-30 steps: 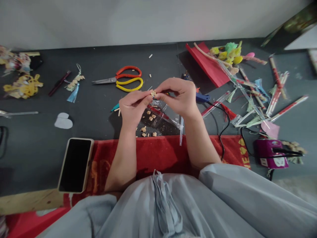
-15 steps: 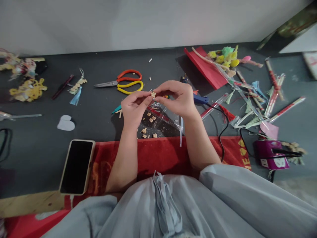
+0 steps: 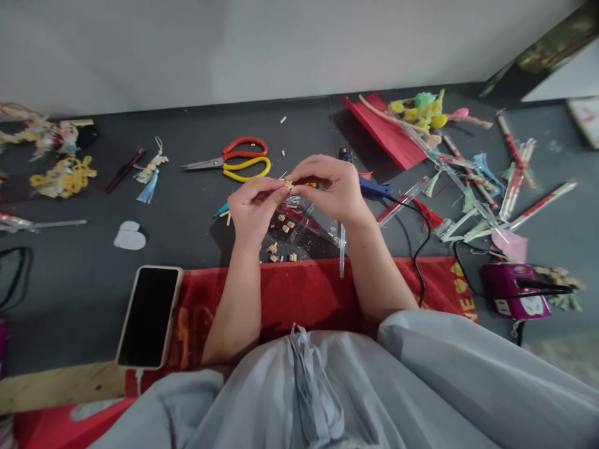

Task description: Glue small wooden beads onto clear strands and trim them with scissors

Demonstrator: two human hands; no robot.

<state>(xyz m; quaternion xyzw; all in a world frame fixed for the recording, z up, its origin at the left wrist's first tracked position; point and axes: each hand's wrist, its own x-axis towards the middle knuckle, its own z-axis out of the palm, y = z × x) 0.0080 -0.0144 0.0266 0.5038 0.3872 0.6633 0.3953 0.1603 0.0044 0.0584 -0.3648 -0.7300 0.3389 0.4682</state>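
Between my fingertips is a small pale wooden piece (image 3: 289, 184), knobbly like a tiny cluster of blocks. My left hand (image 3: 255, 202) pinches it from the left with thumb and forefinger. From the right, my right hand (image 3: 330, 187) grips the same piece, its other fingers curled. Below the hands lie several similar small wooden pieces (image 3: 286, 227) among crumbs on the dark table (image 3: 206, 231). Scissors (image 3: 243, 159) with one orange and one yellow handle lie beyond my left hand. Beside my right hand is a blue-handled tool (image 3: 375, 187) with a black cord.
A phone (image 3: 150, 317) lies at the left on a red towel (image 3: 304, 293). Left of the scissors are a blue-tasselled charm (image 3: 150, 178) and a white paper shape (image 3: 130, 236). A red folder (image 3: 388, 134), wrapped sticks (image 3: 517, 165) and a purple box (image 3: 515, 290) lie to the right.
The wooden piece has turned slightly and sits a little lower between my fingertips. Both hands keep hold of it. The view has shifted slightly, moving the things on the left rightward.
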